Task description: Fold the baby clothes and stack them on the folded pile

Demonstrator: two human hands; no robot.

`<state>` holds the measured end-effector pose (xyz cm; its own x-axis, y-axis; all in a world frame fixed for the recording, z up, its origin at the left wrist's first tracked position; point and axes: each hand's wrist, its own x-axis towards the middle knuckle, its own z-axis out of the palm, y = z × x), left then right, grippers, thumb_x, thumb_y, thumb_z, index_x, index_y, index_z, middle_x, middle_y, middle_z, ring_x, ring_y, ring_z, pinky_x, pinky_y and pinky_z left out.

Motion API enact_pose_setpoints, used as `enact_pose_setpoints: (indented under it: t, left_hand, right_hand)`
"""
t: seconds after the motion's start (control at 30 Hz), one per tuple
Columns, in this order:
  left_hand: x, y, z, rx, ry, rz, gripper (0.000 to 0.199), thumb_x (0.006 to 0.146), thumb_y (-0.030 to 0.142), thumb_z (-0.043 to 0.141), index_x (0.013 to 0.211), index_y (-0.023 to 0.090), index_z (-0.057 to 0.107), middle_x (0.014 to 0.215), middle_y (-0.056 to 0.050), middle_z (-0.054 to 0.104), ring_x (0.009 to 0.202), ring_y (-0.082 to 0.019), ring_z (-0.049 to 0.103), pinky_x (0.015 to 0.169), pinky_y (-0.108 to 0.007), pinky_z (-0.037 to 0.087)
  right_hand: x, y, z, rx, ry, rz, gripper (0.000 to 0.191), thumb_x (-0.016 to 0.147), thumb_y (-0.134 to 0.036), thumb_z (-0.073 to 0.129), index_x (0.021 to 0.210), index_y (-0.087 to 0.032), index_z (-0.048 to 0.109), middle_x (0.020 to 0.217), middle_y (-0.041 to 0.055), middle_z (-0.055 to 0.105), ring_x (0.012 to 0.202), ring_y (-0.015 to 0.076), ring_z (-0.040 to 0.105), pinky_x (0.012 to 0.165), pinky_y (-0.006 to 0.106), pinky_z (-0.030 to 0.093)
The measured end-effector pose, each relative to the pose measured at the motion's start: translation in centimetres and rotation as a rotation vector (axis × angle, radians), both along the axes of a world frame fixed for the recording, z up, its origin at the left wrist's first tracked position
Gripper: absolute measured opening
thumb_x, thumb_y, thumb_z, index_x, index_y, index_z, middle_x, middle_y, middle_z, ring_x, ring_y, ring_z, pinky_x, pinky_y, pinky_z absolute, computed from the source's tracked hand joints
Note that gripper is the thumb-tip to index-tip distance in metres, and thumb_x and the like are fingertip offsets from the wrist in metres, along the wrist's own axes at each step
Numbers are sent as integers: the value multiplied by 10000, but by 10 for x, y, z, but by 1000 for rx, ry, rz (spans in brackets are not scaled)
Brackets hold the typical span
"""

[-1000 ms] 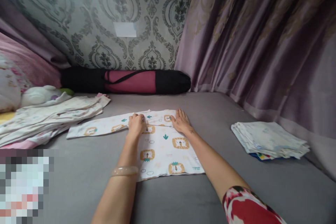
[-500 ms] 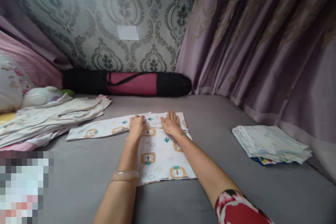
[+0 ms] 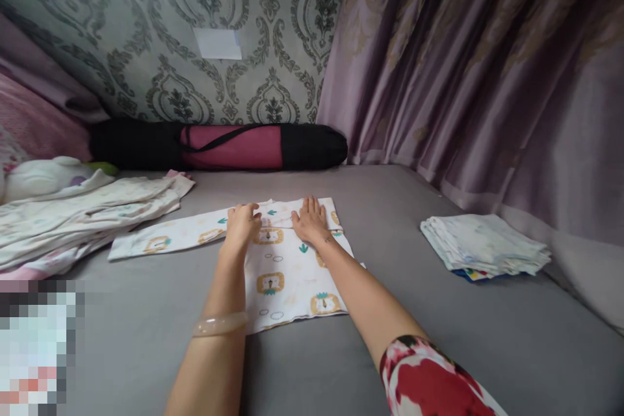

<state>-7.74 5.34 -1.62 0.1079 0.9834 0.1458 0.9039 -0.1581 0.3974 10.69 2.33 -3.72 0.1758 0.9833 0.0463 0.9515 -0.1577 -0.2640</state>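
left hand (image 3: 242,226): at lion-print garment (image 3: 292,279) | right hand (image 3: 311,220): flat on it | folded stack (image 3: 487,240): far right

My left hand (image 3: 242,224) curls near mid-frame; my right hand (image 3: 311,221) lies flat, palm down, beside it, both forearms (image 3: 225,289) angling up from below.

The printed garment (image 3: 297,273) is thin, matt cloth, the grey sheet (image 3: 390,208) smooth, matt fabric. The curtain (image 3: 414,78) at upper right has a satiny sheen; the bangle (image 3: 220,324), lower left of centre, looks polished and glossy.
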Motion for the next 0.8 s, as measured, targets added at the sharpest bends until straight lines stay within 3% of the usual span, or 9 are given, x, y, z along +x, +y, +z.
enact_pose_setpoints:
  t: [0.3, 0.8]
  left_hand:
    - [-3, -4, 14, -34, -70, 20, 359, 886, 266, 476, 1166, 156, 672, 1104, -170, 660, 1124, -346, 534, 947, -440, 415]
    - [-4, -14, 36, -104, -2, -7, 347, 897, 280, 475, 1148, 146, 674, 1159, -141, 690, 1166, -301, 576, 1026, -391, 375]
  right_hand:
    - [0, -1, 0, -2, -1, -2, 695, 972, -434, 238, 1511, 5, 216, 1601, 178, 136, 1479, 266, 83, 1173, 427, 20]
    - [-1, -1, 3, -28, 21, -6, 704, 971, -443, 235, 1522, -6, 183, 1610, 162, 97, 1483, 254, 51, 1175, 419, 2]
